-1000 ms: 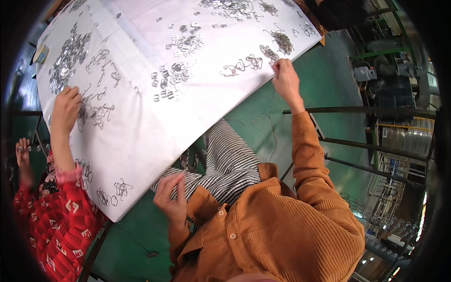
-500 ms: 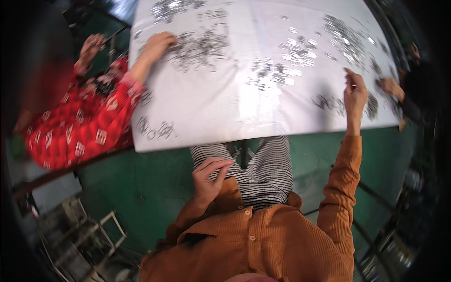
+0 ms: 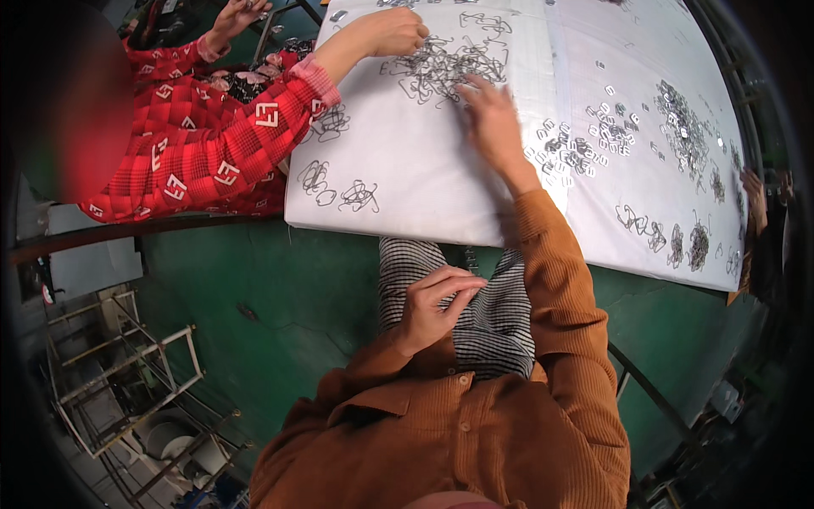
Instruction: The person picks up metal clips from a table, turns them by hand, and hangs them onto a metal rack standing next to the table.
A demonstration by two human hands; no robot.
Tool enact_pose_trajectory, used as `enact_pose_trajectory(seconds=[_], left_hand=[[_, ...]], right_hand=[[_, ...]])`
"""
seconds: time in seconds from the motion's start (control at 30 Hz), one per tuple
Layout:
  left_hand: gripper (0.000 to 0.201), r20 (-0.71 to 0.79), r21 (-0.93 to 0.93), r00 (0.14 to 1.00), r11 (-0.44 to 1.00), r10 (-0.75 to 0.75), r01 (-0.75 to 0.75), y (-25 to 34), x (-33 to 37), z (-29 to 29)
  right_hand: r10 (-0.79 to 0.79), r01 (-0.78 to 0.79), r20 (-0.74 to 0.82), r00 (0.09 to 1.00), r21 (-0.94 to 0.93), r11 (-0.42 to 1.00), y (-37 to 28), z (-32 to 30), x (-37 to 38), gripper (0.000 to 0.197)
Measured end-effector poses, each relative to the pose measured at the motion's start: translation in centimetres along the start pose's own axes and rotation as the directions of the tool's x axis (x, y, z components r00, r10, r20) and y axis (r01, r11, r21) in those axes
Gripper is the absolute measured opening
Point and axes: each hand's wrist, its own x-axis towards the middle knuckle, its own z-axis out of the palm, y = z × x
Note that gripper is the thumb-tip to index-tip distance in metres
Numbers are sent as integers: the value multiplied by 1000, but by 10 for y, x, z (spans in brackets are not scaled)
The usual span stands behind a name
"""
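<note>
1. Hand, right (image 3: 493, 127): shifted from right side of worktop (image 3: 398, 178) to near edge of bent-wire pile (image 3: 437, 69); wire pieces now within reach.
2. Grip, right: apparently parted, blurred; contact or hold impossible to tell.
3. Grip, left hand (image 3: 434, 307): fingertips together above lap; no held piece discernible.
</note>
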Motion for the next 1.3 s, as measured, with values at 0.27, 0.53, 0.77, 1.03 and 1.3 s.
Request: enact_pose_trajectory(seconds=[0.27,0.53,0.77,1.03,1.3], left_hand=[[21,46,-19,999,1000,15,-15,-2,8,-4],[21,38,-90,999,996,12,-9,-1,5,-10],[20,19,-60,1000,998,20,-19,-2,0,-12],[17,68,60,996,997,51,-55,9,13,-4],[14,125,141,988,984,88,-106,6,11,9]], right_hand=[[345,-360,141,928,101,928,41,-22,19,6],[356,-357,320,878,-56,932,24,-16,45,11],[378,-346,435,817,-154,926,6,-9,33,14],[179,-197,321,930,23,980,-3,-10,3,12],[598,-529,-19,801,445,722,11,-164,-115,10]])
